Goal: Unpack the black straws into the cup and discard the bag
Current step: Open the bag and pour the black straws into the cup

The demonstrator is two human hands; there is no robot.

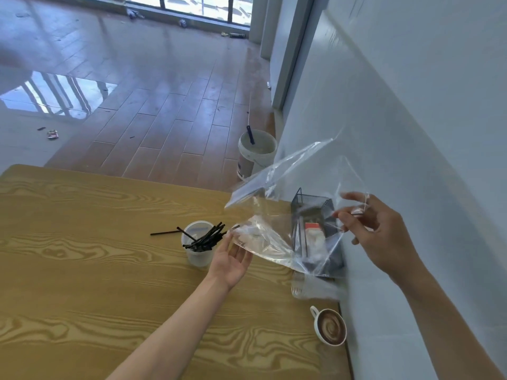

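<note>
Clear, crinkled bag (285,215) hangs pinched in right hand (384,231); left hand (233,259) open, fingers apart.

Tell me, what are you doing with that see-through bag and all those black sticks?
A person is emptying black straws out of a clear plastic bag into a plastic cup on the wooden table. Most straws already stand in the cup; one lies on the table just behind it. The bag looks empty now. The right hand holds it up in the air, and the open left hand touches its lower edge. It has not been thrown away yet.
</note>
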